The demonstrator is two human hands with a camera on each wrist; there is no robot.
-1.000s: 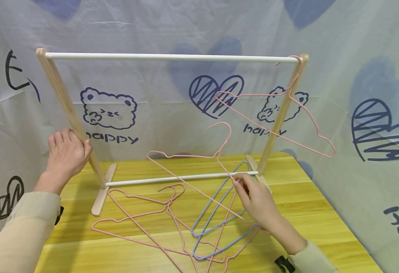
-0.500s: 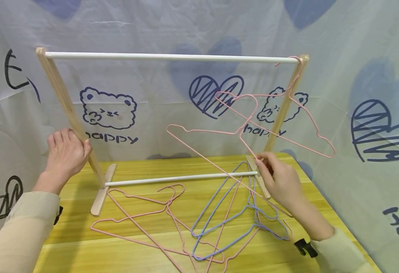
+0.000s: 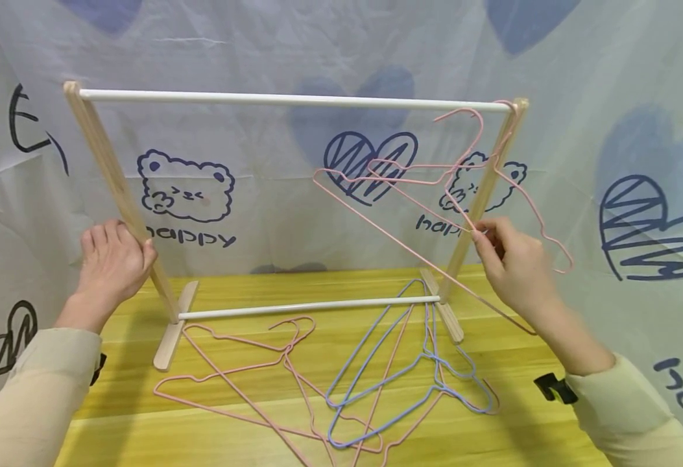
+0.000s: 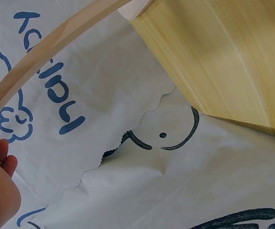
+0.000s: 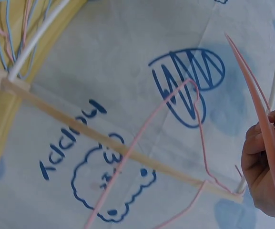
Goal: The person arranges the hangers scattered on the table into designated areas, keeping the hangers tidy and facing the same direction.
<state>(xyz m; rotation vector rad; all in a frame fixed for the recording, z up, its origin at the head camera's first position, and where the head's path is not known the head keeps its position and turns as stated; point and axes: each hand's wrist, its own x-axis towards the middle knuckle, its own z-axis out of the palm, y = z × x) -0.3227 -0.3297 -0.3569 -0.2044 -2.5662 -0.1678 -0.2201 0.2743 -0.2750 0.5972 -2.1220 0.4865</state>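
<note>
A small clothes rack with wooden posts and a white top rod stands across the head view. My left hand grips its left post; the left wrist view catches part of that hand at the edge. Between thumb and fingers, my right hand pinches a pink clothes hanger by its right side. The held hanger's hook is just below the top rod, near its right end. Another pink hanger hangs at the rod's right end, behind the held one. In the right wrist view the held hanger appears almost edge-on.
Several pink hangers lie overlapping on the yellow wood-grain table. Right of them lie blue hangers, some tops reaching past the lower white rod. A printed cloth surrounds the table.
My right hand has lifted the pink hanger up and to the right, from low over the table to near the top rod. The left hand has stayed on the post.
</note>
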